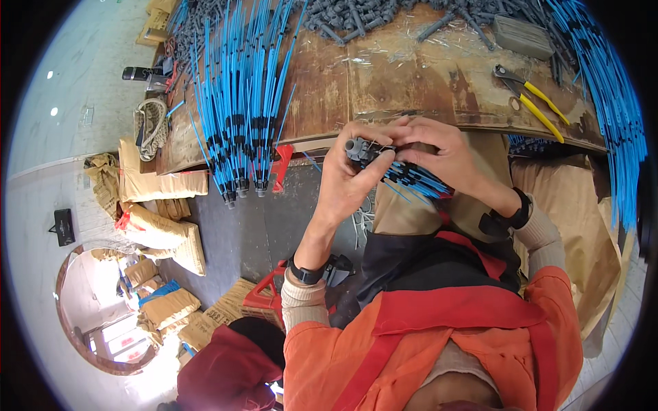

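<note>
My left hand [340, 179] is closed around a grey plastic fitting [354, 146] with a round open end, held above my lap near the table edge. Thin blue tubes [419, 182] with dark sections trail from it, passing under my right hand toward my knees. My right hand [444, 152] is closed, its fingers bent together at the far side of the fitting beside my left fingertips. What these fingers pinch is too small to make out. Thin strands show between the two hands.
On the worn wooden table [322, 82] lie a fan of blue tubes [240, 89], piled grey fittings [349, 17], yellow-handled pliers [531, 99] and a grey block [523, 36]. More blue tubes [610, 103] hang at right. Behind left are a red stool [264, 296], sacks [168, 236] and another person [226, 370].
</note>
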Motion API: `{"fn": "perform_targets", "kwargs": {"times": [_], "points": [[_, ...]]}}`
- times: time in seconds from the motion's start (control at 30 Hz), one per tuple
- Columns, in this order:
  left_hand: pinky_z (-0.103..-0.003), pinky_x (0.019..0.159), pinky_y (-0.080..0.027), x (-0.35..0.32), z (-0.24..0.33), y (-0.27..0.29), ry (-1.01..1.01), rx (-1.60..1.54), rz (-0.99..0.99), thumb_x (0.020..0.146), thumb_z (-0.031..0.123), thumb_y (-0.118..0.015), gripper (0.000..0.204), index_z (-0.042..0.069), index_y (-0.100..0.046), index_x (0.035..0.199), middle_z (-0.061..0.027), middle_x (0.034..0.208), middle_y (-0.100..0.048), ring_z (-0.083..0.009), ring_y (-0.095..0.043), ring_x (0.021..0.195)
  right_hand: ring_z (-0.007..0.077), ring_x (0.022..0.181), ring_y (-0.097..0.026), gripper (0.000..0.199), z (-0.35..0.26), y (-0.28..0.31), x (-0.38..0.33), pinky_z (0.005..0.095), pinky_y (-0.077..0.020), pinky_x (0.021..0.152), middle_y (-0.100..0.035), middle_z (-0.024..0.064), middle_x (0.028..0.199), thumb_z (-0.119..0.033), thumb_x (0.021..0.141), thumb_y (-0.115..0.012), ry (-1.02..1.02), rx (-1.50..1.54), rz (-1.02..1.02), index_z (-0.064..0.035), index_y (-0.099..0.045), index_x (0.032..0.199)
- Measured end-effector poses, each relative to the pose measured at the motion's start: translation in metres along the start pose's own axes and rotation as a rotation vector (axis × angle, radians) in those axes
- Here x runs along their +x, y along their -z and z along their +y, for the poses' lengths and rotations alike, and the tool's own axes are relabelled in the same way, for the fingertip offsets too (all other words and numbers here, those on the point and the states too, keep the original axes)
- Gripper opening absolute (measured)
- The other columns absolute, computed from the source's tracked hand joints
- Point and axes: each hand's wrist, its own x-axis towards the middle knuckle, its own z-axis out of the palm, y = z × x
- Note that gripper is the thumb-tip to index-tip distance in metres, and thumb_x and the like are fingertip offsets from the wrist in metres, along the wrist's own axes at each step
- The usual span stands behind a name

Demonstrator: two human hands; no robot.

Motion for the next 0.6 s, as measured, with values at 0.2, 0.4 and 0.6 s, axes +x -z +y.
{"fn": "perform_targets", "kwargs": {"times": [0.2, 0.4, 0.6], "points": [[-0.046, 0.106, -0.041, -0.003, 0.002, 0.006, 0.005, 0.070, 0.005, 0.089, -0.008, -0.054, 0.015, 0.000, -0.051, 0.101, -0.0254, 0.120, -0.062, -0.0370, -0.052, 0.125, 0.0239, 0.085, -0.065, 0.019, -0.006, -0.005, -0.003, 0.0322, -0.0515, 0.073, -0.065, 0.0102, 0.092, -0.004, 0.083, -0.070, 0.036, -0.040, -0.018, -0.0044, -0.070, 0.101], [-0.046, 0.104, -0.042, -0.002, 0.002, 0.006, 0.016, 0.048, 0.007, 0.089, -0.007, -0.054, 0.014, 0.000, -0.050, 0.101, -0.0257, 0.119, -0.062, -0.0361, -0.055, 0.123, 0.0238, 0.078, -0.062, 0.019, -0.017, -0.010, -0.006, 0.0312, -0.0498, 0.068, -0.062, 0.0090, 0.089, -0.004, 0.084, -0.069, 0.095, -0.158, 0.026, -0.0048, -0.070, 0.102], [-0.037, 0.101, -0.044, 0.004, 0.000, -0.002, 0.005, 0.006, -0.028, 0.091, -0.006, -0.057, 0.013, 0.000, -0.049, 0.100, -0.0193, 0.114, -0.064, -0.0277, -0.057, 0.120, 0.0247, 0.080, -0.061, 0.025, -0.018, 0.000, -0.011, 0.0322, -0.0494, 0.068, -0.063, 0.0102, 0.092, 0.003, 0.080, -0.067, 0.206, -0.306, -0.004, -0.0021, -0.067, 0.104]]}}
